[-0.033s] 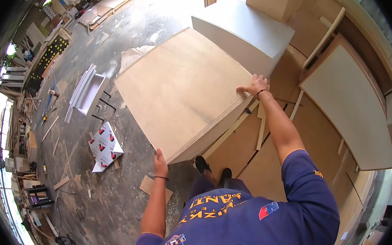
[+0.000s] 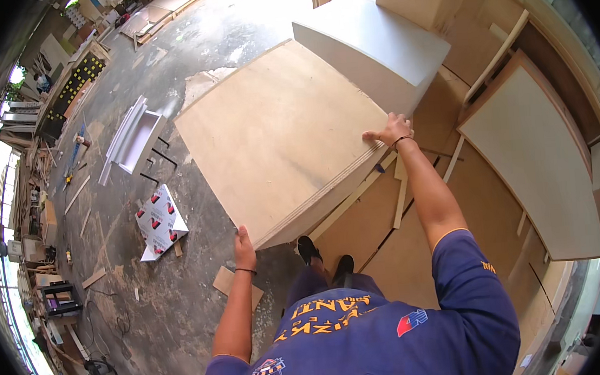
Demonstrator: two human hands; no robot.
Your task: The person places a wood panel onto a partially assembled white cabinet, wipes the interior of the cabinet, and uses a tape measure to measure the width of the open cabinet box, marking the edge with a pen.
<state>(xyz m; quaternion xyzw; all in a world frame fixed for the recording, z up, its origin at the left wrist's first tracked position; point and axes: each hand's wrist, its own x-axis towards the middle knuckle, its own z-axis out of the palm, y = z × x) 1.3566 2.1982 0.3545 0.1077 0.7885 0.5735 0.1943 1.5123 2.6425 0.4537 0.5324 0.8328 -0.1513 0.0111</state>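
Note:
A large plywood box, its flat top facing up, stands in front of me between both hands. My left hand grips its near left corner, with the thumb up along the edge and the other fingers hidden by the panel. At the right corner, my right hand holds the edge, the thumb lying on top and the fingers bent over the far side. The near side of the box shows several layered board edges.
A white cabinet stands right behind the box. Brown boards lie to my right, near a curved pale panel. On the concrete floor at left are a white drawer-like piece, a printed white wrapped piece and a wood scrap.
The plywood box has shifted very slightly away from me, with both hands still on its corners. Nothing else visibly differs.

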